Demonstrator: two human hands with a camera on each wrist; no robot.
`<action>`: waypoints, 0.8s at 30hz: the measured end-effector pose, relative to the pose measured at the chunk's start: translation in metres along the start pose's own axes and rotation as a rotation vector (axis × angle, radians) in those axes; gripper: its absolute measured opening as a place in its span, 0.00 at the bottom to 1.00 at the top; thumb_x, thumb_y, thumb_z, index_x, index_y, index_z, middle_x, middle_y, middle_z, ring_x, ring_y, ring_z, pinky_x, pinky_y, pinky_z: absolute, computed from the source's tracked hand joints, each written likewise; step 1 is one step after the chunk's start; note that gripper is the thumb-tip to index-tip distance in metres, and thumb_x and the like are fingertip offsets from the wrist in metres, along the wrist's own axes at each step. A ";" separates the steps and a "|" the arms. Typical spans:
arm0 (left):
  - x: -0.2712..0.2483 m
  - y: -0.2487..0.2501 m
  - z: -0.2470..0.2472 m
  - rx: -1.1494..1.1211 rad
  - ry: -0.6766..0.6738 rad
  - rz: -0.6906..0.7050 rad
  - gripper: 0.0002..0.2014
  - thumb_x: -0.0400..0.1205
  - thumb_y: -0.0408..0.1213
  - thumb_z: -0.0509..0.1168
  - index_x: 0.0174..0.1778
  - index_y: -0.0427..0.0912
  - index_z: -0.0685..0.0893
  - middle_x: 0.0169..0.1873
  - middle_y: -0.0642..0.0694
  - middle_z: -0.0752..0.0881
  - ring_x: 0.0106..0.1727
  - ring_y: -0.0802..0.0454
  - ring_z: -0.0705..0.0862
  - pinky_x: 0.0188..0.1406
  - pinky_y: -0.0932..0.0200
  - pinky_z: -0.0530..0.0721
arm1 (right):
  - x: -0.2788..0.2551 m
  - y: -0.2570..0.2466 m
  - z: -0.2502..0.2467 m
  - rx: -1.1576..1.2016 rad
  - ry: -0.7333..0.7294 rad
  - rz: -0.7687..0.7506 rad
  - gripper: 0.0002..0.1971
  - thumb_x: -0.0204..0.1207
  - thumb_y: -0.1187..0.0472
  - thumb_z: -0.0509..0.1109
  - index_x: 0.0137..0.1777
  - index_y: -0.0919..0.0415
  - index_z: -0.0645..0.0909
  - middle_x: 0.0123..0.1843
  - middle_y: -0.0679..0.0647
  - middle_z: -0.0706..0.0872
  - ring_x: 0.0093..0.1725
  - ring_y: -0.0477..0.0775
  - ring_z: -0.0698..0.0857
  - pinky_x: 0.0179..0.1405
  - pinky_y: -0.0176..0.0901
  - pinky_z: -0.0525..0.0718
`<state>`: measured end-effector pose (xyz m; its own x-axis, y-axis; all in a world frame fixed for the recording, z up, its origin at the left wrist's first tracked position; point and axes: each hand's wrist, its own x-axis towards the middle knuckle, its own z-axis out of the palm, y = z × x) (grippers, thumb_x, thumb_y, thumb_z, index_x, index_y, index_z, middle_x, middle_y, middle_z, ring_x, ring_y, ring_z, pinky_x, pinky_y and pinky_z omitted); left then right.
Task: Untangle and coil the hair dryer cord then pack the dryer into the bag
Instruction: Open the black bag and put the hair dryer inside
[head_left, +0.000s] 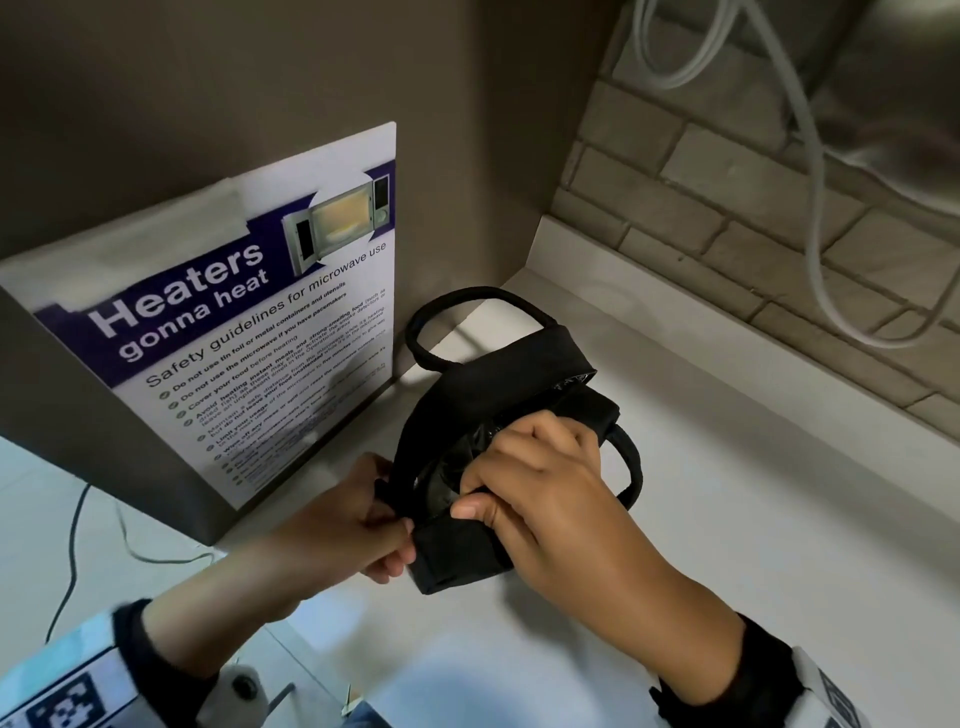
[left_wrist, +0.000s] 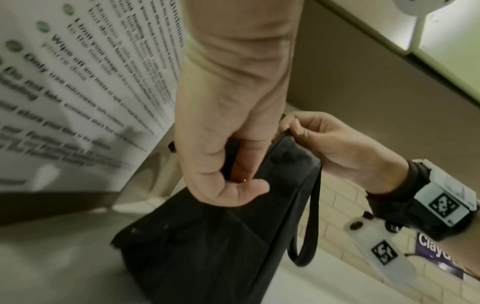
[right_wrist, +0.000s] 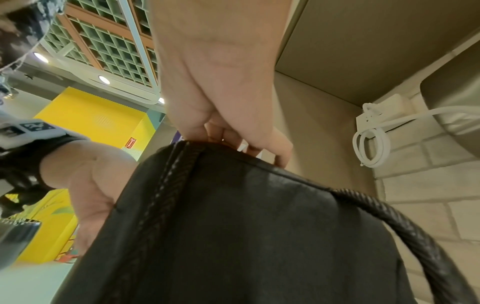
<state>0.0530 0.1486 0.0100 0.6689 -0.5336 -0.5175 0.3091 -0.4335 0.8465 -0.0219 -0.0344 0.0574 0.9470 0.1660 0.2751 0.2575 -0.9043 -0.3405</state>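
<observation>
Hands: left grip (head_left: 363, 525) and right grip (head_left: 540, 488) each pinch soft black fabric bag (head_left: 467, 551) rim.

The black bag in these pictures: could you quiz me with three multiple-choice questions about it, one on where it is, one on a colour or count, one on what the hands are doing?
1. Where is the black bag?
A. On the white counter beside the microwave safety poster
B. Hanging on the brick wall
C. On the floor

2. How many loop handles show on the bag in the head view?
A. None
B. Two
C. Four

3. What are the hands doing?
A. Both rest flat on the counter
B. Only one touches the bag
C. Both grip the bag at its top opening

Answers:
1 A, since it sits on the counter right by the poster.
2 B, one handle at the far side, one handle at the near side.
3 C, the left hand pinches one edge and the right hand curls over the rim.
</observation>
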 end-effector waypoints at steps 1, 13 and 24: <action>-0.002 0.005 -0.001 0.031 0.000 0.013 0.15 0.82 0.24 0.61 0.58 0.46 0.69 0.25 0.44 0.87 0.26 0.55 0.83 0.29 0.62 0.83 | -0.001 0.000 -0.001 0.005 -0.014 0.003 0.14 0.80 0.47 0.61 0.41 0.51 0.83 0.38 0.42 0.81 0.50 0.48 0.76 0.62 0.44 0.66; -0.023 0.052 0.008 0.294 0.119 0.405 0.19 0.79 0.33 0.65 0.51 0.58 0.62 0.19 0.49 0.69 0.18 0.59 0.66 0.20 0.68 0.65 | 0.005 -0.017 0.009 -0.231 0.081 -0.013 0.09 0.69 0.68 0.64 0.41 0.54 0.84 0.40 0.48 0.82 0.45 0.54 0.82 0.64 0.51 0.76; -0.026 0.031 0.003 0.221 0.088 0.446 0.12 0.81 0.35 0.64 0.53 0.57 0.71 0.43 0.55 0.87 0.42 0.61 0.86 0.45 0.61 0.85 | 0.008 -0.011 0.017 -0.039 0.102 -0.030 0.05 0.73 0.70 0.68 0.37 0.64 0.83 0.41 0.56 0.82 0.40 0.59 0.82 0.49 0.51 0.83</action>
<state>0.0432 0.1468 0.0492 0.7603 -0.6431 -0.0911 -0.1637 -0.3255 0.9313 -0.0142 -0.0168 0.0480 0.9141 0.1538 0.3751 0.2754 -0.9145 -0.2962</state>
